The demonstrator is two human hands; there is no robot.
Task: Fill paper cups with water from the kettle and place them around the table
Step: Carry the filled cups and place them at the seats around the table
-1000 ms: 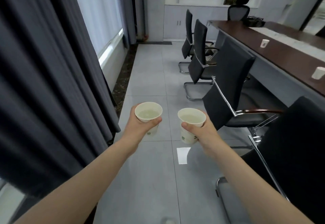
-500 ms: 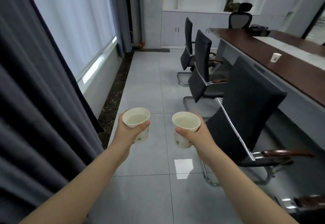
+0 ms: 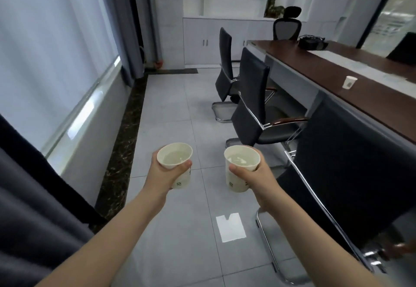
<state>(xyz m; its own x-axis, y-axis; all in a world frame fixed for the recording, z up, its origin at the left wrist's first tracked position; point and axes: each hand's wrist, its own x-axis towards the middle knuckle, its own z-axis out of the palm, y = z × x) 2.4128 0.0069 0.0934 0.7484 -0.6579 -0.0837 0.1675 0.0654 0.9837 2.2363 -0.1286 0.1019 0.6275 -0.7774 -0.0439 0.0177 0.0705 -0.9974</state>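
My left hand [image 3: 165, 174] grips a white paper cup [image 3: 175, 156] with water in it, held upright over the tiled floor. My right hand [image 3: 254, 179] grips a second water-filled paper cup [image 3: 241, 163], level with the first and about a cup's width to its right. A third paper cup [image 3: 349, 82] stands on the long brown conference table [image 3: 371, 100] at the right. No kettle is in view.
Black office chairs [image 3: 252, 100] line the table's near side, the closest one [image 3: 351, 174] right beside my right arm. Dark curtains [image 3: 33, 196] and a window run along the left. A grey tiled aisle [image 3: 171, 111] leads ahead to white cabinets [image 3: 213, 39].
I have walked forward along the aisle; the chairs and the cup on the table have drawn nearer and the curtain has slid back on the left. Both hands still hold their cups.
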